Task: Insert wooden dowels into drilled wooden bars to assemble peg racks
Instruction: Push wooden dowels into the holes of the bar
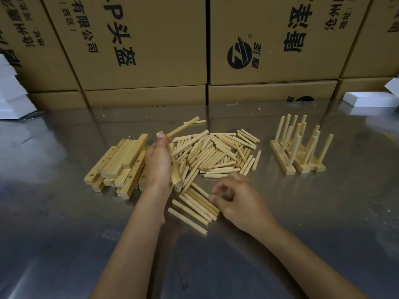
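My left hand (pixel 156 164) grips a drilled wooden bar (pixel 175 172) that runs down along my palm, with one dowel (pixel 183 127) sticking out of its top end up and to the right. My right hand (pixel 234 199) has its fingers curled over the near row of dowels (pixel 192 209) and pinches at the end of one. A large loose pile of dowels (pixel 218 153) lies in the middle of the steel table. A stack of drilled bars (pixel 117 164) sits left of my left hand. Finished peg racks (pixel 299 147) stand at the right.
Stacked cardboard boxes (pixel 151 50) form a wall along the table's back edge. White foam blocks (pixel 10 93) lie at the far left, and another white foam block (pixel 367 99) at the far right. The steel table (pixel 302 223) stretches towards me.
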{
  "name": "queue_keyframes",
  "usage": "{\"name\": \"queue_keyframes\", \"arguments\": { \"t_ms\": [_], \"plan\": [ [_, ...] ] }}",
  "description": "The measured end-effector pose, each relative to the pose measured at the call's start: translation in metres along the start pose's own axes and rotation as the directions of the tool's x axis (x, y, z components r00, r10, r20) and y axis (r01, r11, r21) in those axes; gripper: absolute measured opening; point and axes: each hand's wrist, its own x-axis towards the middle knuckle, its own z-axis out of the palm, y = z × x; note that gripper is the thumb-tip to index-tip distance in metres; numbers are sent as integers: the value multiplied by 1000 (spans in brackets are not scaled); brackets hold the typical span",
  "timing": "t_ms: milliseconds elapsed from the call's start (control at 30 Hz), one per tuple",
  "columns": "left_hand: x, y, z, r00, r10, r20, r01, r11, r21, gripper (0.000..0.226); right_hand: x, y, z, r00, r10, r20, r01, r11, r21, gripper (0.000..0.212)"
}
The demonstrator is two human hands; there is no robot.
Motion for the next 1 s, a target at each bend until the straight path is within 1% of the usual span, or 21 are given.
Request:
{"name": "queue_keyframes", "arguments": {
  "t_ms": [67, 167, 267, 300, 333, 367, 433, 467, 500, 567, 633, 700, 833, 933, 1000],
  "plan": [
    [2, -1, -1, 1000, 1, 8, -1, 1000, 3, 39, 3, 4, 1, 1000, 19, 11, -18, 997, -69, 7],
    [3, -2, 2, 999, -1, 42, 1, 1000, 8, 41, 4, 12, -8, 998, 43, -47, -49, 992, -116, 14],
    [1, -3, 5, 992, -47, 118, 44, 999, 33, 42, 3, 12, -10, 999, 15, -35, -22, 979, -203, 6],
    [0, -4, 6, 988, -66, 141, 62, 997, 37, 43, 3, 10, -10, 999, 2, -43, -11, 979, -203, 3],
    [-1, -4, 7, 984, -80, 160, 75, 997, 37, 43, 3, 8, -10, 998, -4, -66, -7, 986, -164, 6],
    [-1, -5, 8, 981, -87, 175, 84, 996, 28, 43, 4, 7, -12, 996, -7, -90, 1, 998, -66, 10],
    [-2, -6, 10, 976, -95, 196, 95, 995, 12, 43, 3, 1, -16, 993, -56, -102, 76, 977, 201, 14],
    [-2, -7, 11, 974, -102, 203, 101, 995, 14, 43, 1, -4, -18, 989, -109, -102, 135, 946, 294, 19],
    [-2, -8, 12, 971, -109, 213, 109, 994, 14, 44, -1, -9, -18, 981, -165, -102, 191, 916, 352, 24],
    [-1, -10, 13, 962, -125, 243, 133, 991, -18, 44, -4, -15, -18, 962, -251, -103, 271, 883, 383, 32],
    [0, -11, 13, 957, -139, 256, 156, 987, -49, 43, -4, -18, -17, 954, -277, -112, 299, 880, 369, 34],
    [0, -11, 13, 960, -134, 246, 147, 988, -37, 43, -4, -17, -18, 946, -294, -135, 323, 891, 320, 33],
    [-3, -9, 14, 963, -83, 258, 79, 997, 24, 43, -6, -19, -20, 913, -365, -181, 392, 907, 151, 23],
    [-8, -9, 17, 963, -40, 266, 16, 996, 92, 43, -5, -19, -20, 892, -401, -210, 425, 902, 80, 18],
    [-10, -10, 20, 966, -24, 259, -1, 995, 96, 43, -6, -20, -20, 883, -413, -224, 432, 901, 42, 16]
  ]
}}
